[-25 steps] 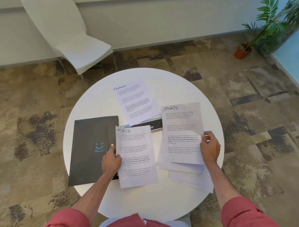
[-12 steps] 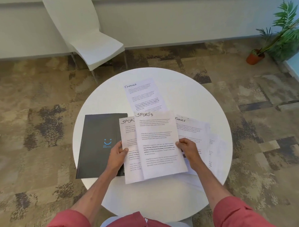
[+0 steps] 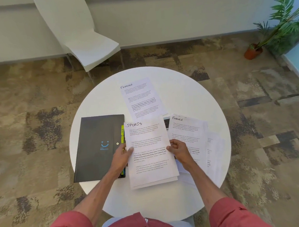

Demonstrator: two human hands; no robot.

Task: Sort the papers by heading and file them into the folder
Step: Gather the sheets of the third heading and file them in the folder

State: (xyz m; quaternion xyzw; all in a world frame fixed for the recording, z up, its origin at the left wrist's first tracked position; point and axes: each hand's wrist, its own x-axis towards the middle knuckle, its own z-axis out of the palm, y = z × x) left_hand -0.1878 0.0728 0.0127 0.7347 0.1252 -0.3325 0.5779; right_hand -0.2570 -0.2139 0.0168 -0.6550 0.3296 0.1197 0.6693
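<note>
Two sheets headed SPORTS lie stacked in front of me on the round white table. My left hand pinches their left edge and my right hand grips the right edge. A closed black folder with a blue smile logo and coloured tabs lies just left of the stack. One FINANCE sheet rests at the far middle. Another FINANCE sheet tops a loose pile of papers at the right.
A dark flat device peeks out between the paper piles. A white chair stands beyond the table at the left. A potted plant sits on the patterned carpet at the far right.
My right hand carried the second SPORTS sheet leftward off the right pile and laid it squarely over the first. That uncovered a FINANCE sheet on the right pile. My head view shifted.
</note>
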